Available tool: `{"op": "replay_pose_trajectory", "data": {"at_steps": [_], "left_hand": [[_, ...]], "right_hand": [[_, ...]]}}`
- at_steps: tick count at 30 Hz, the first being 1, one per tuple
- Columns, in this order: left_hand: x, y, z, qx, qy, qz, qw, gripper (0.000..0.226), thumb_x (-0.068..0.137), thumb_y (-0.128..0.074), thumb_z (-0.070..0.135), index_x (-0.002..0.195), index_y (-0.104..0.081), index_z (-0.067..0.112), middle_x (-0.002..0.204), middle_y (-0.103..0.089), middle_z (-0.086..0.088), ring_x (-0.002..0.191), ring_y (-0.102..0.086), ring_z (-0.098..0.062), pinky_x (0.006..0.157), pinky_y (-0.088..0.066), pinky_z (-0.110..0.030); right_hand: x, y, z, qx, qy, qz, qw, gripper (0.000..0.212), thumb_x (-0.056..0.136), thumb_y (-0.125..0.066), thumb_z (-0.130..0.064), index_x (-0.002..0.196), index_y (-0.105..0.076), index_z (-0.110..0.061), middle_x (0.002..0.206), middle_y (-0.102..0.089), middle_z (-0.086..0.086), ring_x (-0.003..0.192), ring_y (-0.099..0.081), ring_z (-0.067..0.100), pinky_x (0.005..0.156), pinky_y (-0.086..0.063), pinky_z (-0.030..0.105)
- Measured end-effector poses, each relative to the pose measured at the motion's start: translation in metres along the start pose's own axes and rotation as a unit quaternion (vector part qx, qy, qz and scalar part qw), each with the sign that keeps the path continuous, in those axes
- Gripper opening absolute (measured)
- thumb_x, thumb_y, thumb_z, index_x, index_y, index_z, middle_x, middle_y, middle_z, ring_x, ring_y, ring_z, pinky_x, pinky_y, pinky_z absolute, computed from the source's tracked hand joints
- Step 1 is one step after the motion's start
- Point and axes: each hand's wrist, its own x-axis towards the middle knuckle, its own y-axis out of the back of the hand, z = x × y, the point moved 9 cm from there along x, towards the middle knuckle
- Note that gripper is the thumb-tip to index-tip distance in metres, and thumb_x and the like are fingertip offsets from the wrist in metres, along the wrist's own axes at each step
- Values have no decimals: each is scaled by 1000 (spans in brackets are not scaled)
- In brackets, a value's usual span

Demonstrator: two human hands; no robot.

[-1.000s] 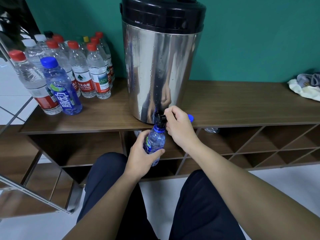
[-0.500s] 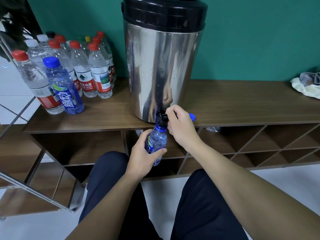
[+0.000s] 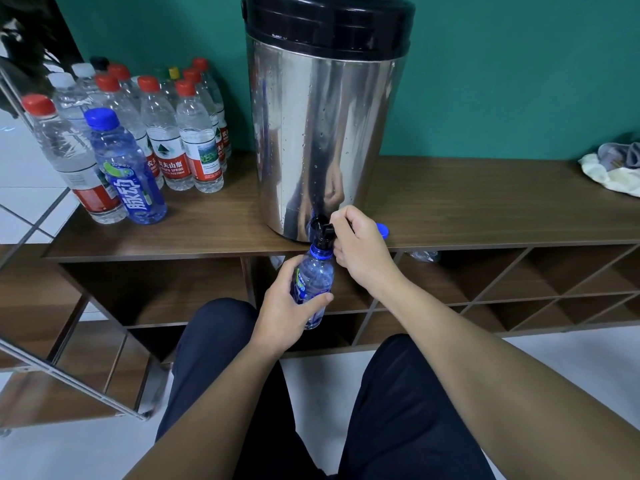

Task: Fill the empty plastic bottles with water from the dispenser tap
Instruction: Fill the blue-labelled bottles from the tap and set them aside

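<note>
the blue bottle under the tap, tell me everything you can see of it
The blue bottle is small, of clear blue-tinted plastic, with a blue neck ring and a green and blue label. It is uncapped and nearly upright, its mouth right under the black tap. The left hand grips its body. Its water level cannot be told.

I am seeing the dispenser (image 3: pixel 325 133) standing on the shelf (image 3: pixel 485 209), bottles (image 3: pixel 145 140) clustering to its left, a cloth (image 3: pixel 613 171) lying far right, a bottle (image 3: pixel 313 282) sitting under the tap (image 3: pixel 322 228).
</note>
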Motion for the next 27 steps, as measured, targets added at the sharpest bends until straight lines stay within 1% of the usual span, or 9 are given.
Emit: {"op": "replay_pose_trajectory", "data": {"at_steps": [3, 9, 14, 19, 24, 27], "left_hand": [[-1, 0, 0, -3, 2, 1, 1000, 80, 88, -97, 21, 153, -54, 37, 142, -71, 13, 133, -69, -10, 118, -55, -49], [-2, 2, 3, -2, -9, 10, 1000, 76, 88, -96, 16, 150, -57, 35, 139, -74, 10, 130, -71, -13, 117, -55, -50], [-3, 1, 5, 0, -11, 8, 1000, 76, 88, -96, 16, 150, -57, 34, 138, -74, 10, 130, -71, -13, 117, -55, -51], [-4, 2, 4, -5, -7, 11, 1000, 76, 87, -97, 16, 149, -58, 35, 137, -75, 11, 129, -72, -12, 117, -56, -49], [-3, 2, 3, -2, -6, 10, 1000, 76, 87, -98, 18, 149, -58, 35, 137, -75, 11, 129, -72, -11, 115, -57, -49], [-3, 2, 2, -2, -4, 10, 1000, 77, 86, -98, 19, 149, -57, 36, 138, -75, 11, 129, -72, -11, 116, -56, -49]], "right_hand": [[-1, 0, -1, -2, 1, 2, 1000, 39, 115, -52, -36, 77, -47, -30, 63, -37, -10, 57, -34, 13, 55, -30, 35], [0, 0, 2, -5, -5, 6, 1000, 37, 115, -52, -34, 80, -46, -26, 61, -37, -12, 56, -35, 12, 57, -32, 32], [0, 0, 1, -8, -6, 0, 1000, 36, 116, -51, -33, 82, -46, -23, 61, -37, -13, 55, -35, 11, 56, -32, 30], [-1, -1, 0, -2, -8, 0, 1000, 40, 115, -52, -35, 76, -47, -31, 61, -37, -13, 56, -34, 13, 56, -31, 32], [-1, -1, -1, 1, -5, 0, 1000, 37, 116, -52, -33, 81, -45, -24, 62, -36, -10, 57, -34, 12, 55, -31, 32], [-1, -1, 0, -2, -3, 0, 1000, 36, 116, -52, -34, 82, -46, -23, 62, -36, -10, 57, -35, 12, 55, -32, 32]]}}
